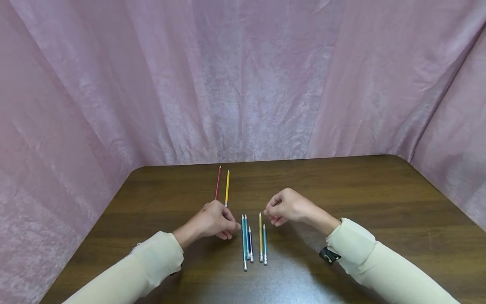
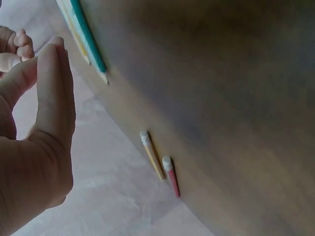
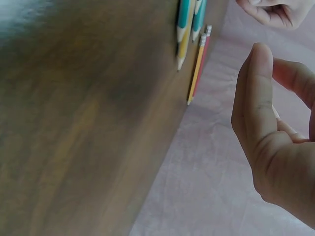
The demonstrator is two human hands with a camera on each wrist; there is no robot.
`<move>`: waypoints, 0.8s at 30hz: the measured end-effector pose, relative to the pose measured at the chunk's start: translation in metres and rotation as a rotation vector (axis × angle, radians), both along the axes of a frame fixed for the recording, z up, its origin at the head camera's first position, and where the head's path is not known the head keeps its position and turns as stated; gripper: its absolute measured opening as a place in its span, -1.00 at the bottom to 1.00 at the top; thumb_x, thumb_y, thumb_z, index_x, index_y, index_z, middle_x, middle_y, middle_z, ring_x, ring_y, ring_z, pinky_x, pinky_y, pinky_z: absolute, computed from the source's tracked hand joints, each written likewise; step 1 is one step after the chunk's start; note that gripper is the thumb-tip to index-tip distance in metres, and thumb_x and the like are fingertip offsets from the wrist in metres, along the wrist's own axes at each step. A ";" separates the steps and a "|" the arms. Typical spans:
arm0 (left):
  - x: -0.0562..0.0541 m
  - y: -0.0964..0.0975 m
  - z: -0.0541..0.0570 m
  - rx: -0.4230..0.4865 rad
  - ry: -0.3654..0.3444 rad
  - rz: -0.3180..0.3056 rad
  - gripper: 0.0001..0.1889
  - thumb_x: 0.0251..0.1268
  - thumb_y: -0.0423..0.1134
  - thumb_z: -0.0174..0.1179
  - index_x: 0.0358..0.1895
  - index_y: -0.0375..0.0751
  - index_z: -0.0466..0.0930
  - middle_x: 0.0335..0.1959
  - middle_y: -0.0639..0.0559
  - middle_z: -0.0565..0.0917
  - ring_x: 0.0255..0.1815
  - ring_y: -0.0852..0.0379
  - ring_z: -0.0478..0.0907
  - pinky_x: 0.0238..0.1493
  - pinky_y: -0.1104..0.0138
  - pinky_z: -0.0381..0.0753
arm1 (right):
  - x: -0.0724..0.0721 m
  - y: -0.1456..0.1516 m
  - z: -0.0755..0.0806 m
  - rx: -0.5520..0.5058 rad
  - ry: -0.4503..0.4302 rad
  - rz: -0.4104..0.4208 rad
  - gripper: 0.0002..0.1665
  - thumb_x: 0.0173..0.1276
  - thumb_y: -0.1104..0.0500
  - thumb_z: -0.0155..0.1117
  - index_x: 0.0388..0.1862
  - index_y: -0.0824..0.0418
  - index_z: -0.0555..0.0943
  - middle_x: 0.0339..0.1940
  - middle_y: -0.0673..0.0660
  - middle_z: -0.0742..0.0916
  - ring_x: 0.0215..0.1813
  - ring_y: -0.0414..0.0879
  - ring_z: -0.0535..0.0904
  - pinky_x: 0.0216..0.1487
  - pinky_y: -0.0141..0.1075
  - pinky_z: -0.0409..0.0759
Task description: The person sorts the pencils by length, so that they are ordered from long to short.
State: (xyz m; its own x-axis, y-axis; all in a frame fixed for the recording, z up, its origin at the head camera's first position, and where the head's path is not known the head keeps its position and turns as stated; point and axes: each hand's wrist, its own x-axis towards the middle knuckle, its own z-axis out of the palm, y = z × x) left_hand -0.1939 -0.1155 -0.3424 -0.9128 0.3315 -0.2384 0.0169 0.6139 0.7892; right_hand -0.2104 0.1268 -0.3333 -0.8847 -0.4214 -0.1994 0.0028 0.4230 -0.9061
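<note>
In the head view, my left hand (image 1: pixel 214 219) hovers just left of a group of pencils, its thumb and fingertips close together and holding nothing. Two teal pencils (image 1: pixel 244 240) and a shorter dark blue pencil (image 1: pixel 250 242) lie side by side there. A small gap separates them from a gold-yellow pencil (image 1: pixel 260 238) and another teal pencil (image 1: pixel 265 245). Right of these, my right hand (image 1: pixel 286 206) hangs with loosely bent fingers and nothing in it. Beyond my left hand lie a red pencil (image 1: pixel 218 182) and a yellow pencil (image 1: pixel 227 185); the hand hides the red one's near end.
All the pencils lie on a brown wooden table (image 1: pixel 360 185), tips pointing away from me. Pink curtains (image 1: pixel 258 84) hang behind the table and along both sides. A dark band (image 1: pixel 329 255) shows at the right sleeve cuff.
</note>
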 end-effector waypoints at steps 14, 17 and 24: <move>0.008 0.013 -0.013 -0.026 -0.058 -0.057 -0.85 0.17 -0.41 0.39 -0.53 -0.35 0.70 -0.66 -0.05 0.66 -0.65 0.17 0.66 -0.53 0.33 0.76 | 0.012 0.001 -0.011 -0.002 -0.047 0.001 -0.95 0.31 0.43 0.23 -0.35 0.44 0.61 -0.41 0.27 0.74 -0.50 -0.15 0.63 -0.37 -0.27 0.78; 0.007 0.015 -0.015 -0.032 -0.068 -0.060 -0.85 0.18 -0.43 0.38 -0.54 -0.34 0.69 -0.66 -0.06 0.66 -0.66 0.19 0.64 -0.55 0.34 0.75 | 0.013 0.002 -0.013 0.002 -0.049 -0.003 -0.95 0.31 0.43 0.26 -0.36 0.43 0.61 -0.44 0.26 0.73 -0.50 -0.14 0.63 -0.37 -0.27 0.78; 0.007 0.017 -0.020 -0.040 -0.079 -0.061 -0.83 0.16 -0.47 0.35 -0.58 -0.34 0.67 -0.68 -0.07 0.66 -0.69 0.20 0.63 -0.57 0.34 0.74 | 0.015 0.002 -0.017 0.003 -0.051 0.014 -0.94 0.31 0.43 0.25 -0.35 0.45 0.63 -0.46 0.23 0.73 -0.50 -0.15 0.63 -0.37 -0.27 0.78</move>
State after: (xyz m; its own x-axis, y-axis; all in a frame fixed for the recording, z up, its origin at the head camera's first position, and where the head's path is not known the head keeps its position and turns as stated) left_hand -0.1870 -0.0981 -0.3627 -0.8692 0.3747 -0.3226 -0.0060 0.6444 0.7647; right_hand -0.1958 0.1286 -0.3502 -0.8675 -0.4327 -0.2453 0.0432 0.4258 -0.9038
